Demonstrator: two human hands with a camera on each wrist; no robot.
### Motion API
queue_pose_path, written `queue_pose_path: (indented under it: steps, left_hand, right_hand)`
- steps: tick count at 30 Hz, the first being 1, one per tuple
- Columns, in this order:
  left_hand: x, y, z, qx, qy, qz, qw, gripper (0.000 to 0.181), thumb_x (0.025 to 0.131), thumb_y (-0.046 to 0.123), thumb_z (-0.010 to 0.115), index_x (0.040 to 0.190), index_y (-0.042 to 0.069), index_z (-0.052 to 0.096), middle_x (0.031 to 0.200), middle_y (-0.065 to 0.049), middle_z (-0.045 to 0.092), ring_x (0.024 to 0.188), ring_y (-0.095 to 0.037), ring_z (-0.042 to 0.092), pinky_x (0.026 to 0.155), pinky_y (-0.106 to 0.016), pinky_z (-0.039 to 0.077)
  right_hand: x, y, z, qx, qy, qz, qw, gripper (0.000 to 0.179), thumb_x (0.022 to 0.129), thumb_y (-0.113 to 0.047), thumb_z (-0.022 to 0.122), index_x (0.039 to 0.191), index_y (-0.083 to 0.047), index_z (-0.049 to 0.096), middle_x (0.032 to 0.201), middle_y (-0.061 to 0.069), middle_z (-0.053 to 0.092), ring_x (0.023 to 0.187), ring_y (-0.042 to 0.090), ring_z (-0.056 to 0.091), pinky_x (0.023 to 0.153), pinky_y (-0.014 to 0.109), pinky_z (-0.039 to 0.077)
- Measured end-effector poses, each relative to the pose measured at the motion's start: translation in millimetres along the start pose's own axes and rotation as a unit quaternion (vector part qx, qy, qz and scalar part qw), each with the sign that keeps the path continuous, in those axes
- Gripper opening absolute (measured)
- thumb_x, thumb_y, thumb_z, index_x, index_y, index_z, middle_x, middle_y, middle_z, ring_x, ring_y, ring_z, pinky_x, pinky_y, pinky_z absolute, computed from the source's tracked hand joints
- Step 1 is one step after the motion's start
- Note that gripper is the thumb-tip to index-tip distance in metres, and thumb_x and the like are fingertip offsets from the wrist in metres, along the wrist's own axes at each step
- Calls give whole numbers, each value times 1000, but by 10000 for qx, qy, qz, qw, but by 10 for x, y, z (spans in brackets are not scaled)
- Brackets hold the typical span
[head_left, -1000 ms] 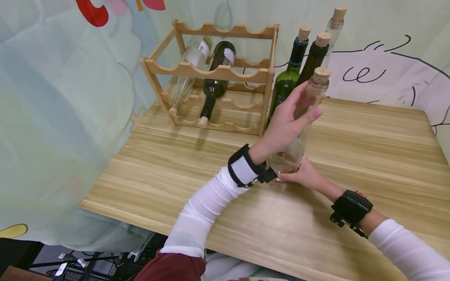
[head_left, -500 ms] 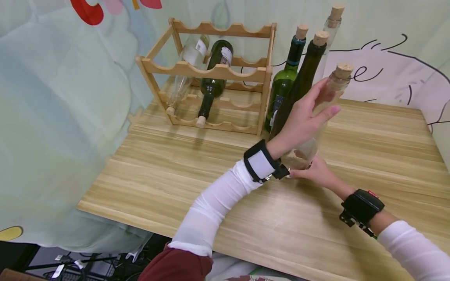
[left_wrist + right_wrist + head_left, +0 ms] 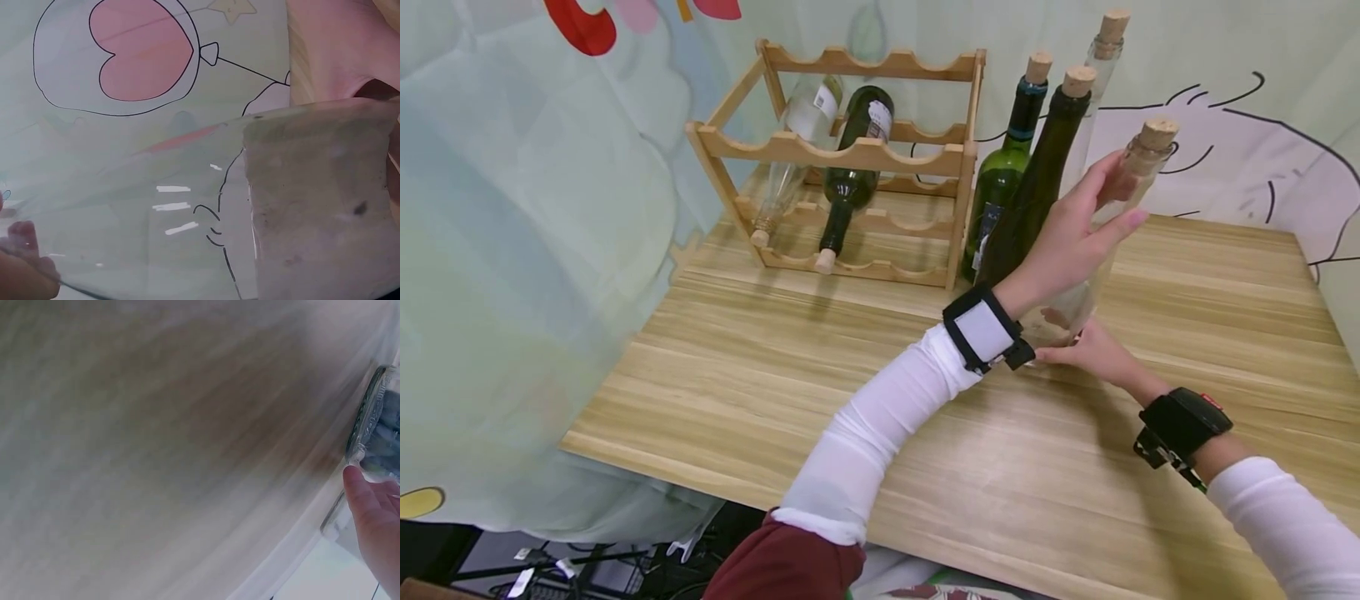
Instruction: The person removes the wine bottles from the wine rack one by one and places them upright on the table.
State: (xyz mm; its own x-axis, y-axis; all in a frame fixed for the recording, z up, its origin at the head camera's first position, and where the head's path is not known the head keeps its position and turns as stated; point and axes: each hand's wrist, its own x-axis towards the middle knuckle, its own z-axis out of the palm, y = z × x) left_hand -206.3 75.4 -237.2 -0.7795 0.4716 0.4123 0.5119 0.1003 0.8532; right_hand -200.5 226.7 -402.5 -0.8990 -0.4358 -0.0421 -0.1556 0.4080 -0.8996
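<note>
A clear glass bottle with a cork stopper leans slightly to the right in the head view. My left hand grips it round the neck and shoulder, thumb on the near side. Low down, my right hand holds the bottle's base, thumb at the bottom edge. In the right wrist view the thumb presses the base rim. The left wrist view looks through the glass, with a pale label on it and left fingertips at the corner.
Behind the left hand stand a dark bottle, a green bottle and another clear bottle, all corked. Left of them, a wooden rack holds a clear bottle and a dark green one on the wooden table.
Both hands have carried the clear bottle to the right, away from the standing bottles. The dark and green bottles behind now show more of their bodies.
</note>
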Motion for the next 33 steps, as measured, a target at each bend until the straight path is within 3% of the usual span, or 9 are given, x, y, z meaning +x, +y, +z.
queue_pose_path:
  steps: [9,14,21,24,28,33]
  left_hand:
    - [109,21,25,207,-173,-81,9996,52,90,6,47,134,1,20,130,-13,43,117,-13,42,94,-3,26]
    - [270,-107,86,328,-243,-317,9987,55,90,11,47,136,6,18,131,-8,42,118,-9,42,91,-5,29]
    - [465,-271,169,476,-168,-662,9965,57,91,18,48,138,13,16,133,0,41,116,-2,41,90,-7,32]
    - [511,-291,184,512,-129,-694,9962,56,91,19,47,137,14,17,132,1,41,116,-2,41,91,-6,31]
    - [558,-297,197,583,-37,-749,9955,55,91,20,47,137,15,18,132,3,42,116,-1,40,91,-6,30]
    - [612,-315,219,592,104,-928,9939,57,91,21,47,138,18,16,134,6,39,119,1,38,93,-7,30]
  right_hand:
    - [30,26,-91,-46,213,-14,9998,69,74,-5,69,130,-1,29,131,22,38,122,34,35,96,50,29]
    - [64,43,-146,-57,255,-34,9997,68,75,-5,68,130,1,29,130,24,38,121,35,34,96,50,28]
    - [129,95,-197,134,381,-142,9991,67,75,0,66,129,3,26,129,25,36,119,36,34,96,41,31]
    - [154,107,-217,260,405,-207,9986,67,75,3,64,130,2,25,129,25,34,120,38,32,98,45,28]
    - [190,114,-244,246,519,-275,9980,62,75,4,63,127,-1,29,124,15,40,119,36,34,99,50,26]
    - [231,124,-283,225,560,-290,9978,57,76,3,62,124,-12,36,117,-5,42,116,21,40,99,51,26]
